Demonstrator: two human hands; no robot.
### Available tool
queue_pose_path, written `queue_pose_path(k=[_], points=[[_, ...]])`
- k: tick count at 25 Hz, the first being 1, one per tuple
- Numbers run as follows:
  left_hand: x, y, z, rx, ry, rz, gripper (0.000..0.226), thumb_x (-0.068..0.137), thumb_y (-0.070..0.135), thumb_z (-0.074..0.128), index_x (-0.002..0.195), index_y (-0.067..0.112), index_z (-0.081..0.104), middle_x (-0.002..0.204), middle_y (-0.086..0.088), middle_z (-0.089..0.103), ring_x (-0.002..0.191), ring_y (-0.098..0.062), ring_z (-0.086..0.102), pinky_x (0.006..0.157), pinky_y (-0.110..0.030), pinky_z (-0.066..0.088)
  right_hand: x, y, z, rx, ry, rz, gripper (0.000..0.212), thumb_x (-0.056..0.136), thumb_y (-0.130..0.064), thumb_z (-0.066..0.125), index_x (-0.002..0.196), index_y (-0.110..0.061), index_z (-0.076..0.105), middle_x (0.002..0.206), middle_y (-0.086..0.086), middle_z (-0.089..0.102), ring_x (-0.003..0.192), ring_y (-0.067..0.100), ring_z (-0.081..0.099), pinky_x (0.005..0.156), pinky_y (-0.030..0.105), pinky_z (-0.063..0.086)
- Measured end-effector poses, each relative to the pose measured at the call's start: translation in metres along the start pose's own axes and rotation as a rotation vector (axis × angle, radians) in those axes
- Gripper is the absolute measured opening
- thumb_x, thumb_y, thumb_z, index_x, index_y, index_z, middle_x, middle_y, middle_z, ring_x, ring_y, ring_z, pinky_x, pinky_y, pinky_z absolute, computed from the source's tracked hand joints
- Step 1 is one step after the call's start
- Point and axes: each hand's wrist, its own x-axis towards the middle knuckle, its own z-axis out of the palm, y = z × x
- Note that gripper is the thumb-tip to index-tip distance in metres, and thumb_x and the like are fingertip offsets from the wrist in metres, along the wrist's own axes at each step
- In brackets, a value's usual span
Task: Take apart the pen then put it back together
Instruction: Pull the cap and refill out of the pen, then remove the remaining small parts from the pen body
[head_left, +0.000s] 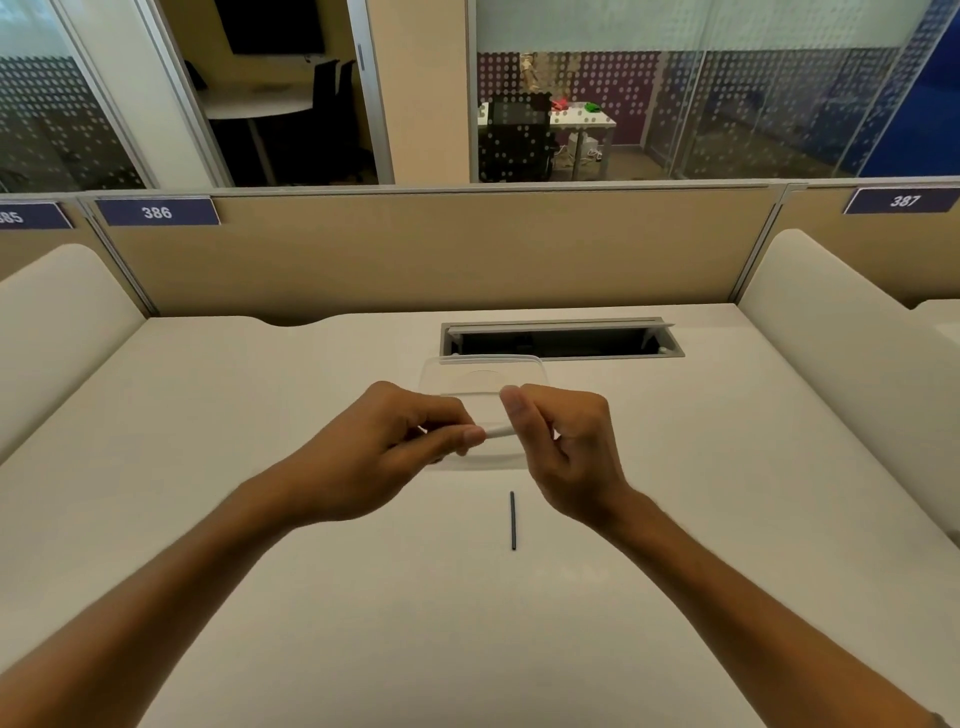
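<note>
Two bare forearms reach in from the near corners and meet over the middle of the white worktop (260, 519). Nearest the viewer, a thin dark refill (512, 520) lies alone on the worktop, pointing away from the person, just in front of the right hand and touched by neither hand. Beyond it the left hand (379, 452) and the right hand (563, 447) come together above the surface with a white pen barrel (496, 430) held between them, lying roughly crosswise. The left hand curls round its left part, thumb and forefinger pinching it near the exposed middle; a short pale tip shows at the far side of that fist. The right hand closes its thumb and curled fingers on the barrel's right end, most of which is hidden inside the grip. Only a short stretch of the barrel shows between the two hands. Under and just behind the hands sits a clear shallow plastic tray (483, 371), its contents not discernible. Farther back a cable slot (561, 340) is cut into the worktop, then a beige partition (467, 249) carrying number plates 386 (157, 212) and 387 (904, 200), with glass-walled rooms behind.
</note>
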Motion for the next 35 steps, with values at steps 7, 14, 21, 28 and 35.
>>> queue_pose_path(k=[7, 14, 21, 28, 35], points=[[-0.001, -0.007, 0.007, 0.653, 0.203, 0.075, 0.032, 0.09, 0.043, 0.05, 0.087, 0.015, 0.067, 0.068, 0.003, 0.068, 0.048, -0.015, 0.049, 0.044, -0.02, 0.031, -0.004, 0.0, 0.0, 0.274, -0.215, 0.512, 0.037, 0.104, -0.017, 0.039, 0.07, -0.019, 0.053, 0.064, 0.004, 0.052, 0.055, 0.011, 0.052, 0.051, 0.014, 0.043], [0.0, -0.008, 0.017, 0.627, 0.134, 0.142, 0.029, 0.086, 0.031, 0.063, 0.107, 0.012, 0.066, 0.087, -0.004, 0.068, 0.055, -0.018, 0.058, 0.049, -0.022, 0.038, -0.007, -0.003, 0.001, 0.226, -0.209, 0.582, 0.032, 0.102, -0.02, 0.04, 0.074, -0.015, 0.055, 0.066, 0.005, 0.055, 0.061, 0.017, 0.055, 0.054, 0.013, 0.044], [-0.002, -0.004, 0.012, 0.298, 0.003, 0.109, 0.029, 0.095, 0.032, 0.049, 0.115, 0.02, 0.066, 0.066, 0.027, 0.062, 0.056, -0.003, 0.057, 0.057, -0.015, 0.042, -0.018, -0.007, 0.001, 0.084, -0.239, 0.297, 0.029, 0.102, -0.021, 0.043, 0.074, -0.016, 0.053, 0.062, -0.001, 0.053, 0.057, 0.013, 0.052, 0.054, 0.022, 0.046], [-0.009, 0.001, -0.006, -0.301, -0.371, -0.126, 0.026, 0.095, 0.038, 0.05, 0.091, 0.017, 0.067, 0.054, 0.002, 0.038, 0.047, -0.01, 0.033, 0.047, -0.015, 0.033, -0.023, -0.006, -0.005, -0.259, -0.258, -0.391, 0.028, 0.104, -0.026, 0.036, 0.086, -0.01, 0.052, 0.07, 0.007, 0.057, 0.055, 0.014, 0.044, 0.049, 0.022, 0.035], [-0.015, -0.004, 0.015, 0.448, -0.071, -0.008, 0.036, 0.097, 0.048, 0.035, 0.107, 0.03, 0.063, 0.072, 0.011, 0.066, 0.061, -0.009, 0.057, 0.058, -0.026, 0.045, -0.031, -0.012, 0.004, 0.106, -0.215, 0.365, 0.034, 0.097, -0.03, 0.045, 0.066, -0.021, 0.055, 0.058, -0.003, 0.056, 0.054, 0.011, 0.054, 0.053, 0.028, 0.046]])
